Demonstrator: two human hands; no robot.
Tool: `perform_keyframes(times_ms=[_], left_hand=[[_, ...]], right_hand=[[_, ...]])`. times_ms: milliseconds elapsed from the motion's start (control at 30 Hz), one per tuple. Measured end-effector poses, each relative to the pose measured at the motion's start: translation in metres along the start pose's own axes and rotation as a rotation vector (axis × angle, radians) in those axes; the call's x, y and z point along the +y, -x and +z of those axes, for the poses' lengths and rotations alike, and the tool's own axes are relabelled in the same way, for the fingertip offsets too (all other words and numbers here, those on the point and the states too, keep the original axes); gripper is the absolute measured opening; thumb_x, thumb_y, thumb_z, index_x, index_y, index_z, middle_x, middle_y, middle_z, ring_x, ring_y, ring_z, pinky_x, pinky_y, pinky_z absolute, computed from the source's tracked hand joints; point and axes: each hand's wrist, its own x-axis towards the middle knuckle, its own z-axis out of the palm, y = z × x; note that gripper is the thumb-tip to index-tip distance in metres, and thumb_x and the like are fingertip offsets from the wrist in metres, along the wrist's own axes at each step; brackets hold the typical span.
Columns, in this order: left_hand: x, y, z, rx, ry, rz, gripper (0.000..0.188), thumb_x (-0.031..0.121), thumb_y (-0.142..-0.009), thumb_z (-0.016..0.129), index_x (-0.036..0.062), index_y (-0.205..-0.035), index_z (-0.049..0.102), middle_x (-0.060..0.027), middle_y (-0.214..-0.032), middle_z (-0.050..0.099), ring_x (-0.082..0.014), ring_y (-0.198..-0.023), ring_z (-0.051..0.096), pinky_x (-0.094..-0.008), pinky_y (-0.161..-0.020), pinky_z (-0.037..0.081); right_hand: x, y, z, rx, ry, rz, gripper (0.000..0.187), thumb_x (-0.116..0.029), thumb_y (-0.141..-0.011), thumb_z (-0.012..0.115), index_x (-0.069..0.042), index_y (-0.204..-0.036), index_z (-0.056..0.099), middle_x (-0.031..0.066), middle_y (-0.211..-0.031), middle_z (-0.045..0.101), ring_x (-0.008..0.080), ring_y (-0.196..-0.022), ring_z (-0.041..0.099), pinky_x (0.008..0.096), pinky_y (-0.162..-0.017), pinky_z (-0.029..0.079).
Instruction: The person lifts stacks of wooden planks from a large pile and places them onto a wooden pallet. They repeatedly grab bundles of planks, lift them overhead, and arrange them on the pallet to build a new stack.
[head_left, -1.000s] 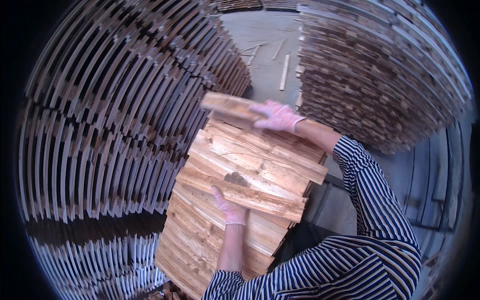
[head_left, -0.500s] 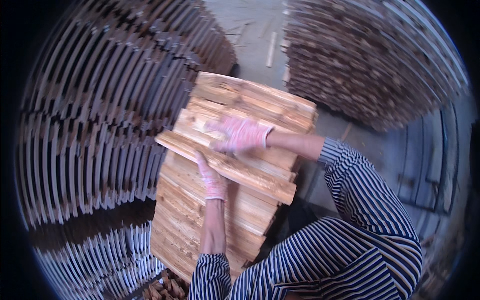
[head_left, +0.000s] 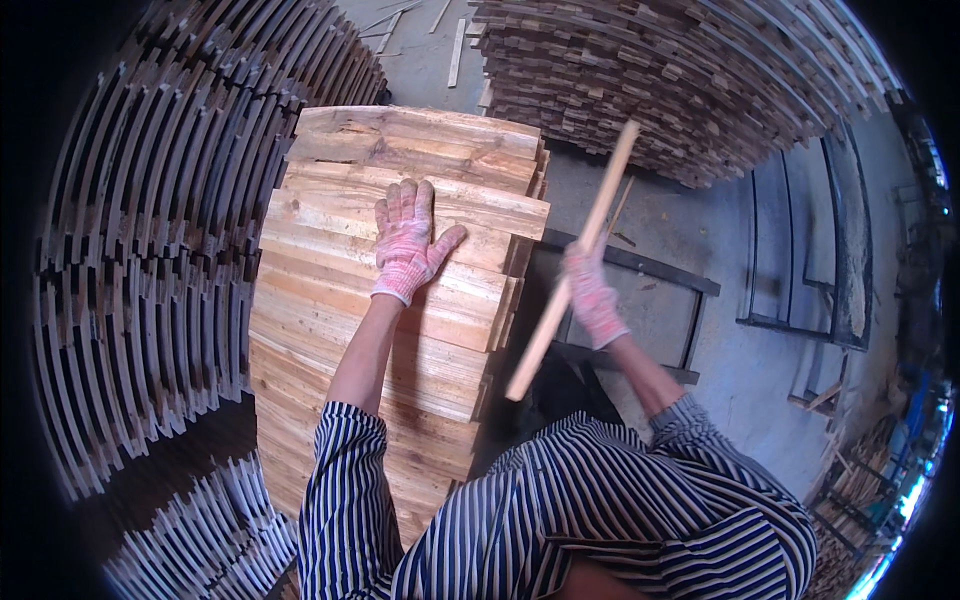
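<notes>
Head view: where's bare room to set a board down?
Bare floor lies between the low metal frame and the dark frame. Plank pile: open top around the left hand. Crowded: the stacked boards left and upper right; loose strips litter part of the far aisle.

The left hand (head_left: 405, 243) is covered by a glove mottled in pink and white, its fingers (head_left: 410, 200) smudged with greyish brown. The right hand (head_left: 592, 292) is gloved in the same pink and white, and the stick (head_left: 606, 185) gripped in it is coloured a pale, even tan. The board pile (head_left: 345, 268) is banded in honey, cream and light orange-brown, marked by darker grain and brown blotches. The shirt (head_left: 480, 520) is striped in navy and white. The left stack (head_left: 160, 240) is toned grey-brown, with whitish slats (head_left: 200, 540) below; the right stack (head_left: 620, 70) is speckled in dark and mid browns. The floor (head_left: 735, 225) is tinted bluish grey, crossed by a near-black frame (head_left: 640, 264).
</notes>
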Motion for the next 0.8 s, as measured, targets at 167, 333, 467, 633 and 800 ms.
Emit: perform_keyframes(times_ms=[167,333,467,633,800], left_hand=[[-0.002,-0.002,0.013,0.115,-0.059,0.029,0.108,0.076,-0.088,0.054,-0.0038,-0.157,0.028,-0.0314,-0.161,0.03,-0.0451,-0.153,0.023,-0.0521,-0.127,0.014],[-0.001,-0.005,-0.004,0.077,0.196,0.011,0.096,0.065,-0.084,0.067,-0.0026,-0.146,0.04,-0.0286,-0.151,0.041,-0.0448,-0.143,0.037,-0.0482,-0.125,0.022],[-0.049,0.025,0.029,0.272,0.883,-0.209,0.099,0.068,-0.095,0.056,-0.0008,-0.16,0.027,-0.0257,-0.16,0.038,-0.0367,-0.15,0.035,-0.041,-0.124,0.027],[-0.013,0.144,-0.013,0.756,1.469,-0.614,0.055,0.03,-0.106,0.056,-0.0033,-0.148,0.046,-0.0199,-0.143,0.059,-0.0269,-0.134,0.055,-0.0358,-0.113,0.042],[0.046,0.31,-0.03,0.833,1.729,-0.858,0.045,0.027,-0.106,0.06,-0.0026,-0.139,0.057,-0.0106,-0.133,0.064,-0.0172,-0.122,0.061,-0.0328,-0.106,0.049]], right_hand=[[0.015,0.005,0.08,0.047,0.548,0.034,0.09,-0.057,-0.104,0.043,-0.012,-0.165,-0.006,0.0301,-0.149,0.047,0.0423,-0.136,0.05,0.0459,-0.114,0.036],[-0.013,0.024,0.066,0.037,0.33,-0.51,0.083,-0.037,-0.102,0.056,-0.006,-0.164,0.01,0.0255,-0.158,0.038,0.0364,-0.142,0.044,0.0407,-0.116,0.036],[-0.071,0.045,0.123,-0.347,0.429,-0.641,0.082,-0.027,-0.098,0.068,-0.005,-0.163,0.023,0.0223,-0.162,0.035,0.0327,-0.144,0.043,0.0388,-0.117,0.037],[-0.111,0.053,0.229,-0.773,0.995,-0.822,0.079,-0.034,-0.083,0.081,-0.024,-0.154,0.048,0.0222,-0.138,0.056,0.0381,-0.127,0.055,0.0456,-0.109,0.044],[-0.051,0.101,0.378,-1.293,1.206,-1.41,0.059,-0.036,-0.08,0.079,-0.032,-0.137,0.064,0.0185,-0.13,0.06,0.0381,-0.119,0.056,0.0479,-0.102,0.045]])
